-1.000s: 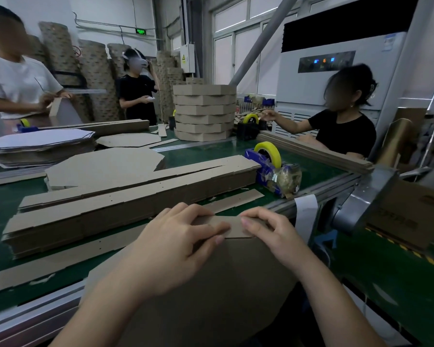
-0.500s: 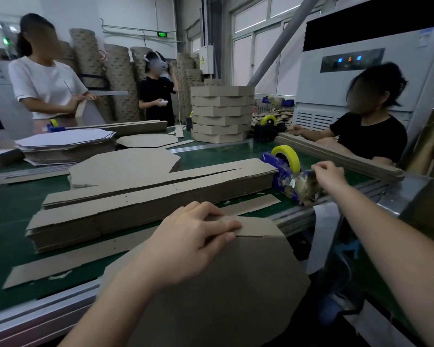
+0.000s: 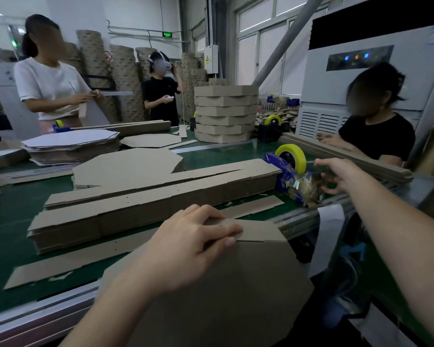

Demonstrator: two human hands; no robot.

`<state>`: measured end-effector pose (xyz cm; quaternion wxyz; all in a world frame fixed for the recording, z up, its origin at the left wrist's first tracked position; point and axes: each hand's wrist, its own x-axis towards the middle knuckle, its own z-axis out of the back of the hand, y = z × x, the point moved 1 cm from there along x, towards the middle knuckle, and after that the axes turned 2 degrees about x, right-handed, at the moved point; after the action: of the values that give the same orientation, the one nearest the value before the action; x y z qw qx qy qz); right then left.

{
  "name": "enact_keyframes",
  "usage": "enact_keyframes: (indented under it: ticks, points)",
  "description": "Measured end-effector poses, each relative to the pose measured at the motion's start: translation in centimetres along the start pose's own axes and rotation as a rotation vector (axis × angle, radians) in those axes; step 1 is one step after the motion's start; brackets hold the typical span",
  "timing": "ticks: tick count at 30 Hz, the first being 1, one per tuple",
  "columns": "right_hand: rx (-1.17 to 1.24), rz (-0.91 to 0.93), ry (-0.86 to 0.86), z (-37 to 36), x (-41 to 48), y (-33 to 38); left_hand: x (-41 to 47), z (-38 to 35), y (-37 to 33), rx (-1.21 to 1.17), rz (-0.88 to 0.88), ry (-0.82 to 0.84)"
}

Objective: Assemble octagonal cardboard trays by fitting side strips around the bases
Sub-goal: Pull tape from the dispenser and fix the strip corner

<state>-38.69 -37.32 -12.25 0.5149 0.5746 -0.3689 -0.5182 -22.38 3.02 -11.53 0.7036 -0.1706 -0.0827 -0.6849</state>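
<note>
Loose strip [image 3: 73, 261]: flat on the green belt [image 3: 10, 221], near its front edge, left of my arm.
Stack of side strips [image 3: 148, 209]: long bundle lying across the middle of the belt, just behind the loose strip.
Left hand [image 3: 193, 246]: fingers nearly straight, laid flat on the side strip; thumb tip at the seam. It presses down and wraps round nothing.
Octagonal base [image 3: 223, 296]: under my left palm, overhanging the belt's front edge toward me.
Side strip [image 3: 256, 232]: along the base's far edge, touching it, one end under my fingers.
Tape dispenser [image 3: 286, 176]: blue, with a yellow roll [image 3: 292, 156], at the belt's right edge past the end of the strip stack.
Right hand [image 3: 336, 176]: arm stretched out, fingers partly curled at the dispenser's front end. I cannot tell whether they grip tape.
</note>
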Motion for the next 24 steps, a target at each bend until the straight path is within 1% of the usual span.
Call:
enact_keyframes:
  ticks: [6, 10, 18, 22, 24]
  points:
    - [0.249, 0.134, 0.006, 0.2, -0.5, -2.7, 0.2, 0.1, 0.0, 0.006, -0.001, 0.007]
    - [0.422, 0.183, -0.003, 0.6, -0.4, -4.2, 0.4, 0.1, -0.1, 0.008, -0.004, 0.009]
    - [0.621, 0.253, 0.005, 0.3, -1.1, -5.6, 0.5, -0.2, 0.2, -0.001, -0.001, -0.016]
    - [0.637, 0.256, -0.018, 0.5, -1.1, -6.4, 0.5, -0.2, 0.3, 0.003, 0.002, -0.017]
    - [0.533, 0.276, -0.046, 0.7, -1.0, -7.1, 0.5, -0.2, 0.3, -0.005, 0.003, -0.013]
